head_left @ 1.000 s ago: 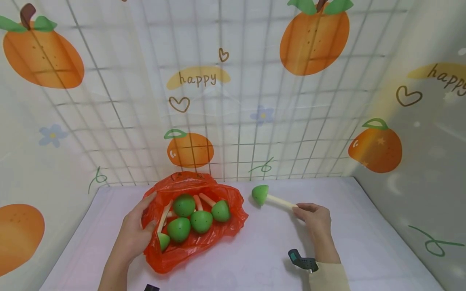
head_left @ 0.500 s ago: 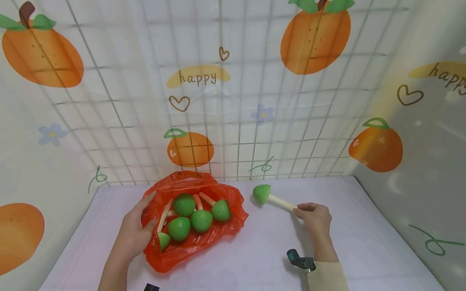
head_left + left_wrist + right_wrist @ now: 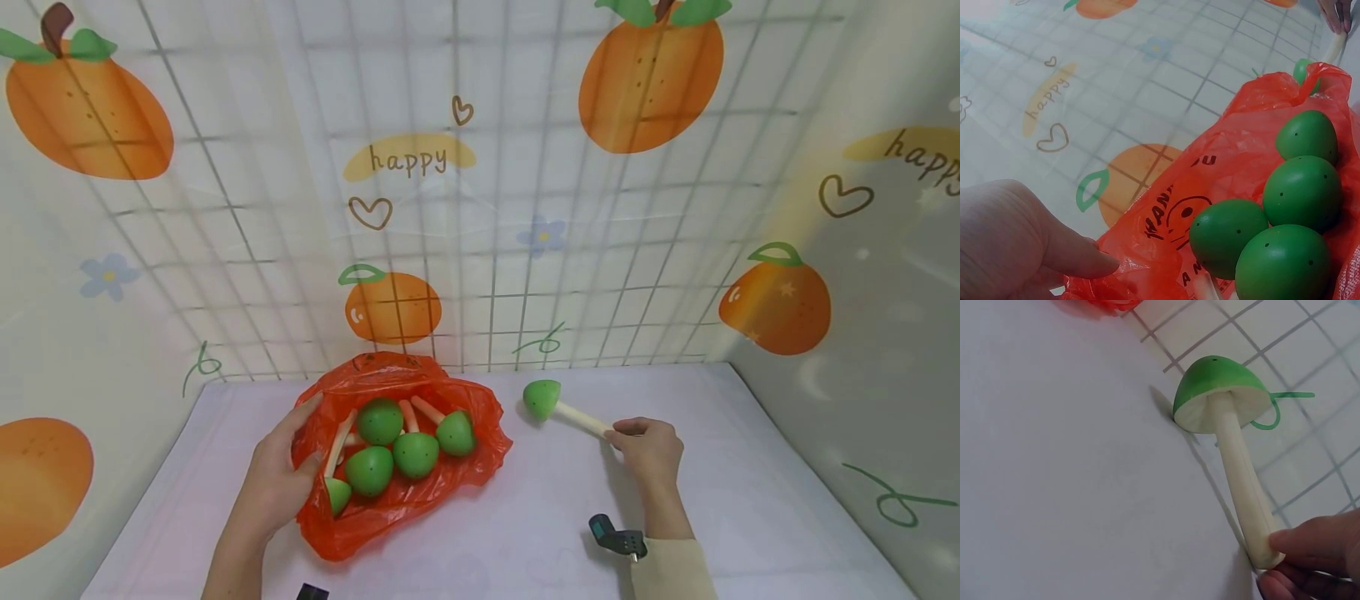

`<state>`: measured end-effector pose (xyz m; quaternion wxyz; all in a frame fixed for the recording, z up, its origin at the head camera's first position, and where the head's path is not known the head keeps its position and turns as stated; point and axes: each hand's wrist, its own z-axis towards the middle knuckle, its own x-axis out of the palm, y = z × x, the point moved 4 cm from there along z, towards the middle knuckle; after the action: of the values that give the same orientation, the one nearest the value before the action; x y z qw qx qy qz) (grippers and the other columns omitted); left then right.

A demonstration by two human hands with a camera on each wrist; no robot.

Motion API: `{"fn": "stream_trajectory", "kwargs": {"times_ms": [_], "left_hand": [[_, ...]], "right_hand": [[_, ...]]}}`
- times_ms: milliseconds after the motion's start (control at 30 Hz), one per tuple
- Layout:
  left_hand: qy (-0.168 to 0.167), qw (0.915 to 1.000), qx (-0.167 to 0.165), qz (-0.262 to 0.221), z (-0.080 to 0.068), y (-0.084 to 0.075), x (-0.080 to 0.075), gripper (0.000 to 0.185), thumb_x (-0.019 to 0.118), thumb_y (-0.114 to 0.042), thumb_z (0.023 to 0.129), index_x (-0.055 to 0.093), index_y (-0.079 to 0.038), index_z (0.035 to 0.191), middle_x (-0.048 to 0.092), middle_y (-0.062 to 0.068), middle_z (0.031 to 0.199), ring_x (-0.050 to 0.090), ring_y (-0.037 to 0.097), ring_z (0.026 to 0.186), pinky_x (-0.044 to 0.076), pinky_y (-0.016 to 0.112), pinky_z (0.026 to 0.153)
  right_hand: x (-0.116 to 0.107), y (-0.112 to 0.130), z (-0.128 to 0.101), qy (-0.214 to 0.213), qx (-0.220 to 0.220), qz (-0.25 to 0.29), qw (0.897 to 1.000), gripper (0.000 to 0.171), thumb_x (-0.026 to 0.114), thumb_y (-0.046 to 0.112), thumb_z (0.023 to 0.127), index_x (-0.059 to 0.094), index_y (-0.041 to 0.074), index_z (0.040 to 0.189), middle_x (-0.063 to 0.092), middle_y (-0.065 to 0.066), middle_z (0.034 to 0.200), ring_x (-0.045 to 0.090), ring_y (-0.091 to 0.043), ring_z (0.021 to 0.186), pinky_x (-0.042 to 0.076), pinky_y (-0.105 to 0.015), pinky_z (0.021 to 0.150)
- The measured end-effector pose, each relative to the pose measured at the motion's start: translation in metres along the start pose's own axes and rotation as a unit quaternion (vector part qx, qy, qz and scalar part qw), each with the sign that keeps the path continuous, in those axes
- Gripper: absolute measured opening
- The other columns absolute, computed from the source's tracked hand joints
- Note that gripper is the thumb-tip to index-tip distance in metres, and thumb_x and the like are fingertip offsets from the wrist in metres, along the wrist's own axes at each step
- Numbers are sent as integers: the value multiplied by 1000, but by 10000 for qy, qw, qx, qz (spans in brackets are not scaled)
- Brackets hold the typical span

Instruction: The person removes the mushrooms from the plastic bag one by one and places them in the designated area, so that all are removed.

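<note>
A red plastic bag (image 3: 333, 540) lies open on the table at centre left, holding several toy mushrooms (image 3: 416, 456) with green dotted caps and pale stems. My left hand (image 3: 276, 479) grips the bag's left rim; in the left wrist view its thumb (image 3: 1088, 257) lies on the red film. To the right of the bag, my right hand (image 3: 652, 454) pinches the stem end of another green-capped toy mushroom (image 3: 542, 400). That mushroom's cap points up and left, and its pale stem (image 3: 1241, 475) shows fully in the right wrist view.
A white tabletop (image 3: 517, 533) runs back to a curtain (image 3: 495, 192) printed with oranges and grid lines. The side walls carry the same print. A dark device (image 3: 618, 537) is strapped at my right wrist, and part of another (image 3: 312, 592) shows at the bottom edge.
The pinched mushroom's cap has shifted very slightly to the right. The bag and my left hand have stayed in place.
</note>
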<state>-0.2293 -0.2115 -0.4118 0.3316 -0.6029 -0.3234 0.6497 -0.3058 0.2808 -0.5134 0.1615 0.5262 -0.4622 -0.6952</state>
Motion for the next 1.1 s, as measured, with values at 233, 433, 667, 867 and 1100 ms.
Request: {"fn": "stream_trajectory", "kwargs": {"times_ms": [233, 433, 667, 867, 1100], "left_hand": [[11, 10000, -21, -25, 0, 0, 0, 75, 60, 10, 98, 36, -13, 164, 36, 17, 166, 32, 42, 153, 39, 60, 114], [2, 10000, -39, 17, 0, -1, 0, 74, 61, 8, 98, 35, -13, 165, 37, 17, 166, 32, 42, 153, 39, 60, 114], [13, 10000, -36, -8, 0, -1, 0, 74, 60, 9, 98, 35, -13, 164, 37, 16, 166, 31, 42, 153, 39, 60, 115], [6, 10000, -27, -5, -1, -1, 0, 74, 60, 9, 98, 35, -13, 165, 37, 16, 166, 32, 41, 153, 40, 60, 114], [13, 10000, 35, -9, 0, -3, -1, 74, 60, 9, 98, 35, -12, 164, 37, 17, 166, 32, 41, 153, 39, 60, 114]], "right_hand": [[0, 0, 0, -36, -96, -168, 9998, 24, 82, 9, 87, 76, -7, 103, 75, -27, 105, 65, -41, 96, 47, -35, 68], [-2, 0, 1, -42, -181, -203, 9996, 24, 82, 11, 88, 77, -7, 103, 75, -26, 103, 65, -40, 94, 47, -33, 66], [-2, 1, 0, -68, -242, -175, 9995, 25, 82, 11, 87, 77, -7, 103, 76, -24, 100, 65, -40, 94, 46, -34, 68], [-1, 2, 1, -85, -189, -110, 9997, 25, 82, 10, 87, 76, -7, 104, 75, -26, 103, 66, -40, 94, 47, -32, 65], [-3, 6, -1, -185, -246, -222, 9993, 28, 81, 13, 89, 76, -7, 107, 75, -25, 104, 66, -40, 95, 47, -32, 65]]}}
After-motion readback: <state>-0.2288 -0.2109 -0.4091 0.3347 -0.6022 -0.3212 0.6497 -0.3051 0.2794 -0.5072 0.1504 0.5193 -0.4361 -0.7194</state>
